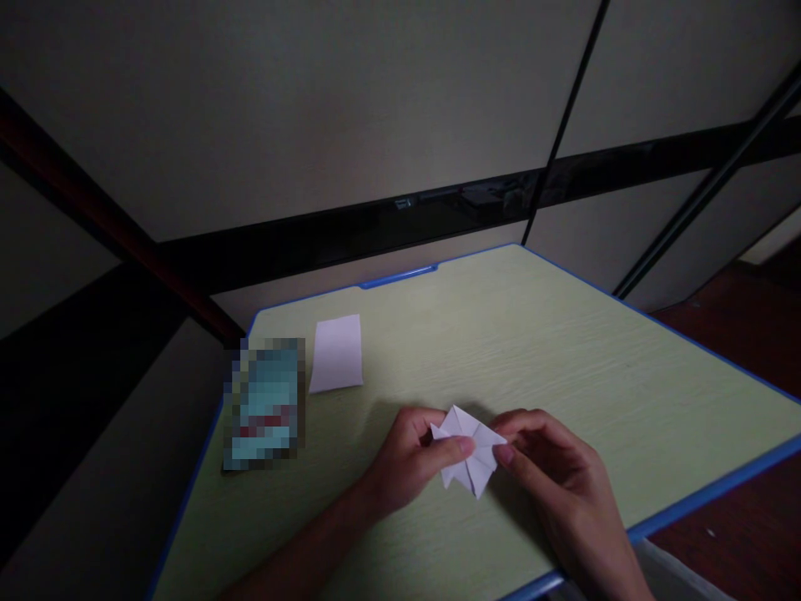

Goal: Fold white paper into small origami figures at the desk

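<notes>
And there it was, lower centre of the frame: the small folded paper (481, 469), white, creased and spiky at its corners, and I had both hands on it! My left hand (406, 459) gripped it from the left, thumb pressed flat across the face, fingers tucked behind where I could not make them all out; probably that broad press was there to keep the folded layers from springing apart. My right hand (566, 480) had the finer hold, thumb and fingers pinching the right-hand corner, a grip that seemed chosen for working an edge while the other side bore the steadying. The creased face was turned up toward my camera, likely so the fold lines could be read; whether its underside touched the desk (531, 334), I couldn't tell. Off to the left of centre lay a plain pale sheet (338, 355), flat on the desk and well apart from the hands, perhaps parked there to leave elbow room. Just beside it, left of frame, sat a blue-green item (266, 409) with a reddish streak, scrambled into blocks, so any label on it was lost to me. And lettering elsewhere? None on either paper, none on the desk's blue edging (694, 505), no brand I could read on the dark band (350, 238) across the cabinet behind!
</notes>
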`<state>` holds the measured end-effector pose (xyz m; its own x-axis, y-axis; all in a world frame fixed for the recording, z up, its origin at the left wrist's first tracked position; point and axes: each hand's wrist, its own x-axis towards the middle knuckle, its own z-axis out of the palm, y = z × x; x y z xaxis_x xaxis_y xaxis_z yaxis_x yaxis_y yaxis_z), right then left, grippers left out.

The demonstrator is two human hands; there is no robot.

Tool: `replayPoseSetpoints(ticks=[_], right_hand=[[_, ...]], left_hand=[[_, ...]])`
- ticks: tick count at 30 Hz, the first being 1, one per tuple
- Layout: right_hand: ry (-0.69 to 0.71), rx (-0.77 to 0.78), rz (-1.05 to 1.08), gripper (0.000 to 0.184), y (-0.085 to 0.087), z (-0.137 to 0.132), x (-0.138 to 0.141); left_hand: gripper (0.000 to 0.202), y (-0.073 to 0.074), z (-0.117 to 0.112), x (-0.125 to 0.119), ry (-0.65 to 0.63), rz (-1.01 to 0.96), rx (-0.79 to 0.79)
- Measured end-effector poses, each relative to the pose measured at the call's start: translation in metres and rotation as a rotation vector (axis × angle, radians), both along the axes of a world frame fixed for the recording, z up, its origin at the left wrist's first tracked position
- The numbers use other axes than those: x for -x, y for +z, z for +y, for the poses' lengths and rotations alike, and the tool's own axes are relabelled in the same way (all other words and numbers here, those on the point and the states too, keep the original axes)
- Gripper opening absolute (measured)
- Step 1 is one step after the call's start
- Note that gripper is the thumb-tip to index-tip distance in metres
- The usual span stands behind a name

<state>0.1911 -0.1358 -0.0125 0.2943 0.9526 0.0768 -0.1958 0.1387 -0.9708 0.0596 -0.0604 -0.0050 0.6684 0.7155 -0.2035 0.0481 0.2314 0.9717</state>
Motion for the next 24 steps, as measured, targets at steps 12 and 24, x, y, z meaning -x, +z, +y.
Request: replayPoseSetpoints(ticks=[12,24], right_hand=[[0.039,-0.064,-0.067,0.011,0.0049,0.0035,0.0016],[0.157,0.062,0.005,0.004,-0.0009,0.0015,-0.0051]], left_hand=[[0.021,0.0004,-0.0010,-0.0004,-0.007,0.035,-0.023],[0.019,-0.0022,0.0025,-0.0007,0.016,-0.052,0.020]])
